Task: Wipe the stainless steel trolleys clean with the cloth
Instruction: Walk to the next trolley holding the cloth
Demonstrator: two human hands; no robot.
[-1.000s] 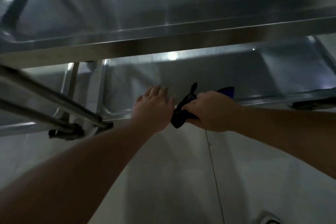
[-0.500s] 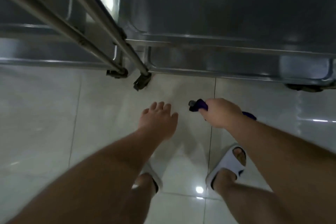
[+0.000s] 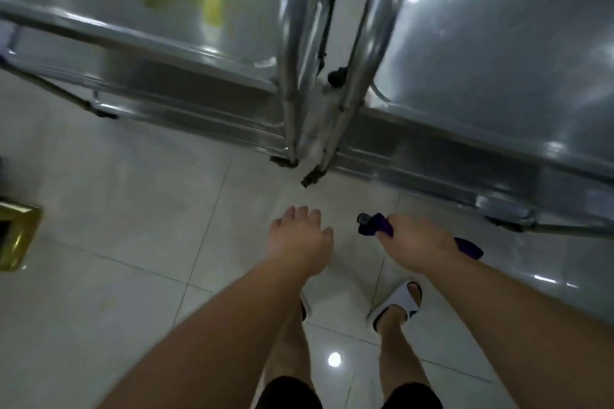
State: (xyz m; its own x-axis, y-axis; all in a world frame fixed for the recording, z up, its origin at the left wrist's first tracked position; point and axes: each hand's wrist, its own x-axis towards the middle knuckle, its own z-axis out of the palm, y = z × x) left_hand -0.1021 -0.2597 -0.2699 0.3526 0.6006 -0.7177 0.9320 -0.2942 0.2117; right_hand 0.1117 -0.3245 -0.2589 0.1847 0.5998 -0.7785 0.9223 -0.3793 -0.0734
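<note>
Cloth (image 3: 375,226), dark purple and bunched, sat in the right hand (image 3: 417,244), whose grip was curled round it; it looked soft, light, easily refolded. Left hand (image 3: 300,239) hung relaxed, empty. Trolleys (image 3: 498,60) stood just ahead.

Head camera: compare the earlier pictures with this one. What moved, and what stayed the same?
Both hands pulled back from the trolley's lower shelf and now hang over the floor tiles, apart from the trolleys. Unchanged: the right hand grips the dark cloth, and the left hand holds nothing.
</note>
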